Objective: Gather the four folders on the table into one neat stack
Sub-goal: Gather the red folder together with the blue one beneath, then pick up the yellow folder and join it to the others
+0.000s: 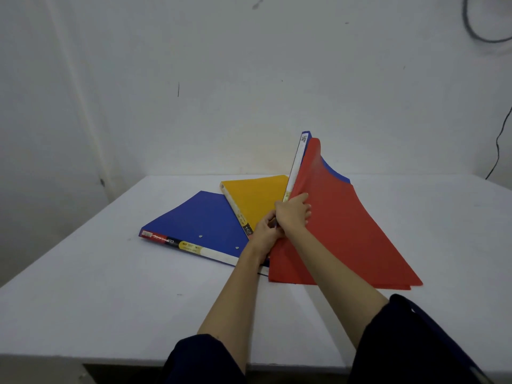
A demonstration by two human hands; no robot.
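Folders lie fanned on the white table [97,286]: a blue folder [199,217] flat at the left, a yellow folder [256,198] overlapping its far edge, and a red folder [340,231] tilted up at the right, its near corners on the tabletop. Behind the red cover a second blue folder [336,174] stands raised too, its white spine pointing up. The right hand [293,210] has its fingers closed on the red folder near that spine. The left hand [264,230], just beside it, curls its fingers around the lower spine edge; which folder it pinches I cannot tell. Dark sleeves [410,345] cover both upper arms
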